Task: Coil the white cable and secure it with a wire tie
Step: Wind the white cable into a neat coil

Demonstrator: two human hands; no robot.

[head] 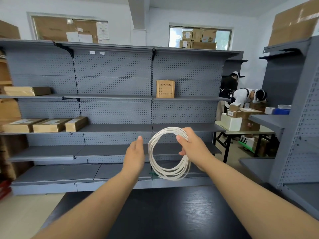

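Head view: the white cable (168,174) is wound into a round coil of several loose, roughly even turns, held upright in the air above the far edge of the dark table (172,213) and in front of the grey shelving (112,109). My right hand (191,145) grasps the coil at its upper right, thumb across the front of the turns and fingers curled round behind them. My left hand (135,156) is released, fingers straight and pointing up, just beside the coil's left edge; contact with the strands cannot be confirmed. The turns spread slightly at the bottom, where they hang free. The section of coil inside my right palm is hidden, so neither cable end can be located. A small green piece (152,175) shows at the coil's lower left (too small to identify, and I cannot tell whether it touches the cable or lies on the shelf behind). Both forearms are cut off by the lower frame edge.
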